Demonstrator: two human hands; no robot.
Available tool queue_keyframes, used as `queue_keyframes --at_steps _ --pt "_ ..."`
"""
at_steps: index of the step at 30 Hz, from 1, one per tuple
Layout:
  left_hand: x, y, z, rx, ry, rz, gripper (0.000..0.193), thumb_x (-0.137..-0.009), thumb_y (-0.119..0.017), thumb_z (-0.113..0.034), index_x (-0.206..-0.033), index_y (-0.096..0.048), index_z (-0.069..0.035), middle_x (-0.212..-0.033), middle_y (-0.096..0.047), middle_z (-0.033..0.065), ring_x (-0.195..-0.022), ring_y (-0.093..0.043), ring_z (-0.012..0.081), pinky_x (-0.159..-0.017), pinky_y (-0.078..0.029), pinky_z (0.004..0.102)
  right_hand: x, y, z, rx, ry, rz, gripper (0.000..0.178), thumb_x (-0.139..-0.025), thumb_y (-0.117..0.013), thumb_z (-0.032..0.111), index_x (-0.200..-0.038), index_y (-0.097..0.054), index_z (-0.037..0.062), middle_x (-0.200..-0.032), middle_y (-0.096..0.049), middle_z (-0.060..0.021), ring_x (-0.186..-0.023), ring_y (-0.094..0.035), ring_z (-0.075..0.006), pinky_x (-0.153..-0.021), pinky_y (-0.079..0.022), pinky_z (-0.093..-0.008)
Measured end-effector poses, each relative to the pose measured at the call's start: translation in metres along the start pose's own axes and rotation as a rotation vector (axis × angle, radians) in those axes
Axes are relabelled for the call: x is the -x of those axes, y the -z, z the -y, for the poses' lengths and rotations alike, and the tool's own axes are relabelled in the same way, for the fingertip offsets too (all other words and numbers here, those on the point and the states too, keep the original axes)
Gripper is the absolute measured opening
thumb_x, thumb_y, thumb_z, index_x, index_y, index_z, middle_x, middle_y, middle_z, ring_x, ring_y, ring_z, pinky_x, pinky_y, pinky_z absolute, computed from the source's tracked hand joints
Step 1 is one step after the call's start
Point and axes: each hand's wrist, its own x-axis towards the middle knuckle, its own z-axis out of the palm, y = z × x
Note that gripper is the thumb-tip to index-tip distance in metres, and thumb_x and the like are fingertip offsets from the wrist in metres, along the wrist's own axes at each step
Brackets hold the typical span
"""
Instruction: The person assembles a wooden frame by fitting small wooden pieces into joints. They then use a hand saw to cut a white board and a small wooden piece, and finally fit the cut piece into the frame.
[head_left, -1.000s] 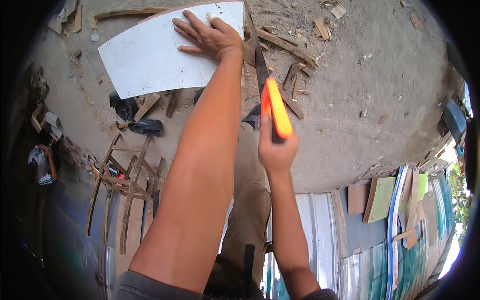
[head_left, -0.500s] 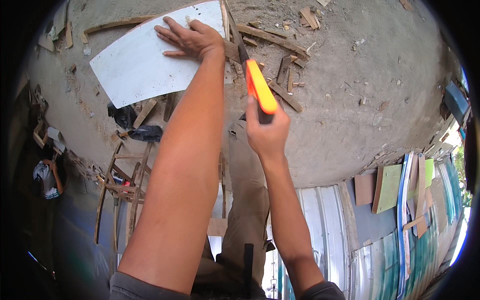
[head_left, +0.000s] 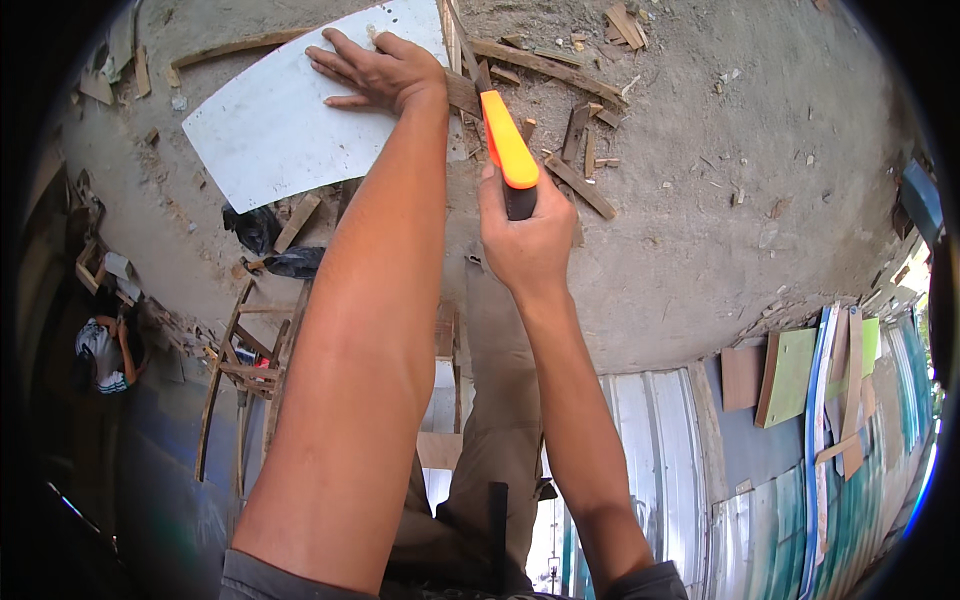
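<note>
My left hand [head_left: 382, 76] lies with fingers spread on a white board [head_left: 268, 132], pressing near its right side. My right hand [head_left: 530, 232] is wrapped round the grip of a hand saw [head_left: 510, 142] with an orange-yellow and black handle. The saw's dark blade runs up from the handle along the board's right edge, and its far end leaves the picture at the top. A piece of wood [head_left: 463, 92] shows beside the left wrist, at the board's edge. I cannot make out the blade's teeth or how deep it sits.
Loose wood strips [head_left: 580, 185] litter the dusty ground right of the board. Black plastic bags [head_left: 295, 262] and a wooden frame [head_left: 235, 375] stand left of my forearm. Another person [head_left: 105, 352] is at far left. Boards [head_left: 785, 378] lean by corrugated metal sheets [head_left: 640, 430] at lower right.
My right hand has pushed the saw forward, away from me, along the board's edge. My left hand stays spread at the same place on the board.
</note>
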Motion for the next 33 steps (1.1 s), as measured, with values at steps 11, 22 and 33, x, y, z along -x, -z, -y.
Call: queue_keyframes --at_steps 11,22,33 --pt "0.002 0.004 0.005 -0.032 0.005 0.022 0.065 -0.090 -0.043 -0.026 -0.152 -0.032 -0.009 -0.163 -0.013 0.0190 -0.152 -0.011 0.0313 -0.117 0.006 0.0607 0.083 0.044 0.016 0.070 -0.028 -0.001 0.018 -0.081 -0.072 0.006 -0.096 -0.066 -0.0027 -0.072 -0.066 -0.0155 -0.060 -0.068 -0.0262 -0.056 -0.052 -0.0326" --pt "-0.004 0.004 0.002 -0.021 0.021 0.003 0.066 -0.090 -0.042 -0.025 -0.152 -0.030 -0.008 -0.163 -0.014 0.0192 -0.152 -0.011 0.0304 -0.118 0.005 0.0607 0.156 0.084 0.026 0.169 0.038 0.012 0.017 -0.083 -0.069 0.006 -0.097 -0.067 -0.0030 -0.065 -0.063 -0.0092 -0.054 -0.062 -0.0163 -0.052 -0.048 -0.0296" --pt "-0.033 -0.003 -0.008 -0.044 0.006 -0.033 0.047 -0.092 -0.042 -0.018 -0.137 -0.052 -0.014 -0.162 -0.020 0.0181 -0.151 -0.016 0.0299 -0.119 0.000 0.0620 0.101 0.020 0.005 -0.025 0.062 -0.015 0.005 -0.084 -0.068 0.003 -0.086 -0.064 0.0005 -0.061 -0.059 -0.0093 -0.050 -0.059 -0.0156 -0.051 -0.046 -0.0282"
